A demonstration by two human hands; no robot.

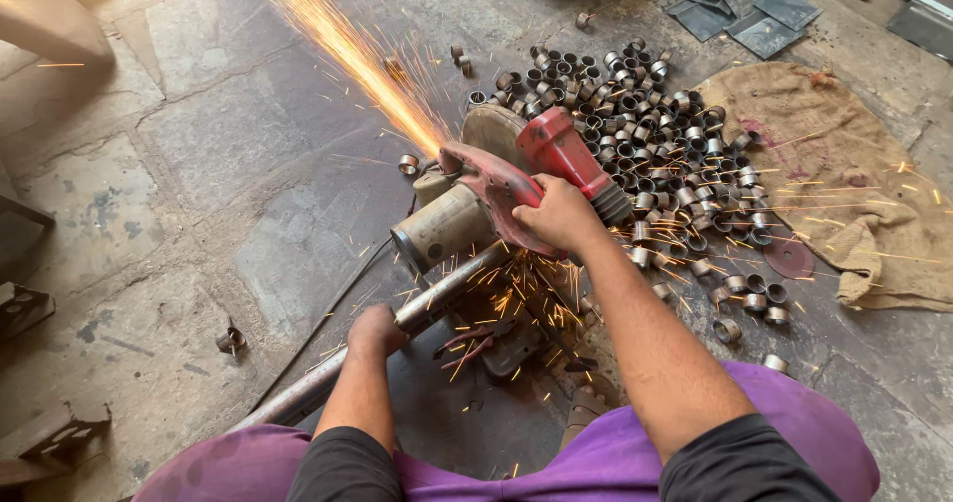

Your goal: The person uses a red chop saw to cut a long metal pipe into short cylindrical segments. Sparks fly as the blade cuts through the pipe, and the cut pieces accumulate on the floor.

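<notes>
The person sits low on the stone floor [189, 154] and cuts a long metal pipe [437, 298] with a red chop saw [516, 179]. The right hand [561, 214] is wrapped tight around the saw's handle and pushes it down. The left hand [375, 329] is closed around the pipe and holds it flat, near the spot where the blade meets it. The pipe lies across the saw's base and runs down to the lower left, past the person's knee.

Bright orange sparks [347, 50] fly up and away to the top left. More small sparks spray out under the saw, near the person's legs.

Behind the saw sits a big pile of short metal rings [635, 115]. They look like pieces cut from a pipe like this one. A few rings lie apart on the floor. A brown sack cloth [844, 174] lies to the right, and a round used disc [789, 259] rests at its edge. Some flat grey metal sheets [745, 5] lie at the top.

The cut looks like it is in the middle, since sparks are flying. I think the next move needs a steady push down, and the left hand has to keep the pipe from rolling. The sparks come close to bare arms, so care is needed.
</notes>
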